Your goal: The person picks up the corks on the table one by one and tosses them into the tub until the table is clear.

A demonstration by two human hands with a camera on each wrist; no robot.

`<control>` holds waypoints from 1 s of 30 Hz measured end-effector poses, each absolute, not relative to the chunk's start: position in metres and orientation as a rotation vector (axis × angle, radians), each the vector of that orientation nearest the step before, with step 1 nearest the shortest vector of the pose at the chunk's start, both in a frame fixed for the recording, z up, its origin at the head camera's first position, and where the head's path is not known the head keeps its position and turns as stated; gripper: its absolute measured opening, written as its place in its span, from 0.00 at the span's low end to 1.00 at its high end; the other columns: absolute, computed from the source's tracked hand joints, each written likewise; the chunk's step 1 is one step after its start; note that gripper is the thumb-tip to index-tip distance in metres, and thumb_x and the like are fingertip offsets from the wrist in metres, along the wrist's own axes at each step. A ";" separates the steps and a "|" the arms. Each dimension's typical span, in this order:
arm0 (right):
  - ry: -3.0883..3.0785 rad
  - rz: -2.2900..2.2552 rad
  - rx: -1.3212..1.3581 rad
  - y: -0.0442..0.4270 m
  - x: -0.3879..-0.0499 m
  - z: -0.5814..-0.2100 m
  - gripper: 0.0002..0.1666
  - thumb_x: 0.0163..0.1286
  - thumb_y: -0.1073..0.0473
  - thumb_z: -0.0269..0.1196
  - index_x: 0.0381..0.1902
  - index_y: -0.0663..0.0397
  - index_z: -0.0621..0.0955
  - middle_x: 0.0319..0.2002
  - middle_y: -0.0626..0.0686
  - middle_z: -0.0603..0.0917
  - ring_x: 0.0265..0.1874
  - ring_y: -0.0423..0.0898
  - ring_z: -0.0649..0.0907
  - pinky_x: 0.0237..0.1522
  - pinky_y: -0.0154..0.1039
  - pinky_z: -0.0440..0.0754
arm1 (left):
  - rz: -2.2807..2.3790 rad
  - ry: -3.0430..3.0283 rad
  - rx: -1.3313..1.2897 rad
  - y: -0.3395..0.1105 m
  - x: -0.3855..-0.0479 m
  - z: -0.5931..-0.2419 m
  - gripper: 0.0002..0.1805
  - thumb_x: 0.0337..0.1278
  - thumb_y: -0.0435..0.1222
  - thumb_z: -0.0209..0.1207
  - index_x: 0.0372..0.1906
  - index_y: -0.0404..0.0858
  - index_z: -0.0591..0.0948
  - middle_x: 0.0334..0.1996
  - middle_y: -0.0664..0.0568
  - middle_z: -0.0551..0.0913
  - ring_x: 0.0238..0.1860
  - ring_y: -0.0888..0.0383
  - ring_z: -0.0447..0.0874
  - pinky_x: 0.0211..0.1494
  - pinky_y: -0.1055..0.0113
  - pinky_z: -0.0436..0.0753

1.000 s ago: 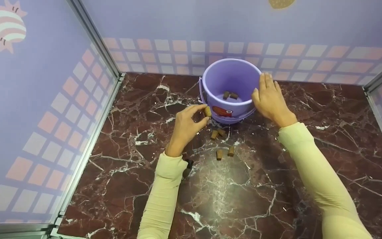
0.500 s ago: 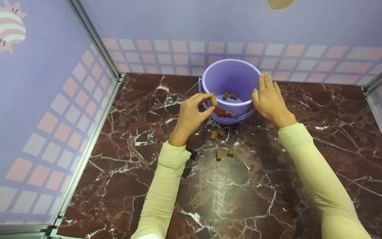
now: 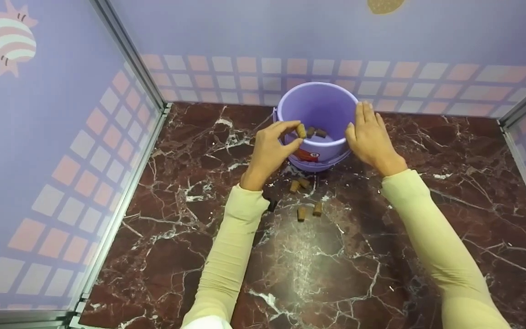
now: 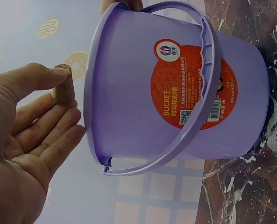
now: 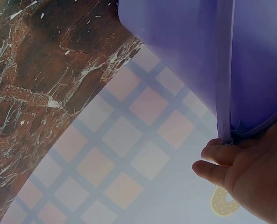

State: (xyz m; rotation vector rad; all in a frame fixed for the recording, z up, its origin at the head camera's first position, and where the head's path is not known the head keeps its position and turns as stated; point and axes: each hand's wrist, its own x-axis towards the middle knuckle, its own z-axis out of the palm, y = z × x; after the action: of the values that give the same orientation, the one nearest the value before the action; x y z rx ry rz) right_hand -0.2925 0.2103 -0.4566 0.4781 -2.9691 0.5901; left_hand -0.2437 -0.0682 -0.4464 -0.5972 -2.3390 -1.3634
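Observation:
My left hand (image 3: 272, 145) pinches a cork (image 3: 301, 131) between thumb and fingertips, over the near left rim of the purple bucket (image 3: 318, 114). In the left wrist view the cork (image 4: 63, 87) is upright, just above the bucket's mouth, with the hand's other fingers extended beneath it. My right hand (image 3: 370, 137) rests against the bucket's right rim, fingers straight in the head view. In the right wrist view, the right hand (image 5: 250, 172) touches the rim near the end of the bucket's handle (image 5: 223, 70). Two corks (image 3: 320, 133) lie on the bucket floor.
Several corks (image 3: 301, 214) lie on the dark red marbled table (image 3: 372, 274) in front of the bucket. A purple back wall (image 3: 226, 32) stands close behind the bucket, and a left side panel (image 3: 62, 114) borders the table.
My left hand has moved up and to the right with the cork, from beside the bucket to over its rim. The right hand has stayed at the rim.

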 end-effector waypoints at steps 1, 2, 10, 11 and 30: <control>-2.968 0.592 0.479 0.210 -0.292 -0.457 0.42 0.84 0.51 0.38 0.81 0.80 0.46 0.81 0.77 0.47 0.83 0.68 0.46 0.84 0.59 0.40 | -1.366 -2.337 -0.598 -0.068 -0.245 -0.447 0.21 0.57 0.28 0.75 0.56 0.30 0.88 0.52 0.41 0.90 0.52 0.49 0.89 0.61 0.72 0.82; -2.967 0.595 0.480 0.210 -0.292 -0.457 0.42 0.84 0.52 0.39 0.81 0.80 0.46 0.81 0.77 0.47 0.83 0.68 0.46 0.84 0.59 0.39 | -1.369 -2.334 -0.600 -0.067 -0.246 -0.447 0.21 0.57 0.28 0.75 0.56 0.30 0.88 0.52 0.41 0.90 0.52 0.49 0.89 0.61 0.72 0.82; -2.969 0.605 0.474 0.211 -0.292 -0.458 0.42 0.85 0.51 0.38 0.81 0.80 0.46 0.81 0.76 0.46 0.83 0.68 0.46 0.84 0.58 0.39 | -1.334 -2.373 -0.611 -0.061 -0.251 -0.446 0.21 0.58 0.30 0.75 0.57 0.30 0.88 0.52 0.41 0.90 0.54 0.49 0.89 0.61 0.73 0.81; -2.969 0.606 0.474 0.211 -0.292 -0.458 0.42 0.85 0.51 0.38 0.81 0.80 0.46 0.81 0.76 0.46 0.83 0.68 0.46 0.84 0.58 0.39 | -1.330 -2.379 -0.615 -0.061 -0.252 -0.446 0.21 0.58 0.30 0.75 0.57 0.30 0.88 0.53 0.41 0.90 0.53 0.48 0.89 0.60 0.73 0.81; -2.960 0.608 0.477 0.210 -0.293 -0.457 0.42 0.84 0.51 0.38 0.81 0.80 0.46 0.81 0.77 0.47 0.83 0.68 0.47 0.84 0.59 0.40 | -1.324 -2.403 -0.543 -0.050 -0.265 -0.446 0.22 0.60 0.31 0.75 0.58 0.32 0.87 0.54 0.41 0.89 0.55 0.49 0.89 0.62 0.76 0.80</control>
State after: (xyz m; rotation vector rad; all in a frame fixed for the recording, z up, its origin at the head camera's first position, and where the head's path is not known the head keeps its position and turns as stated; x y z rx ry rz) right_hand -0.2929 0.2098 -0.4569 0.4766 -2.9603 0.6081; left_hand -0.2646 -0.0503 -0.4455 -0.5433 -2.4027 -1.3237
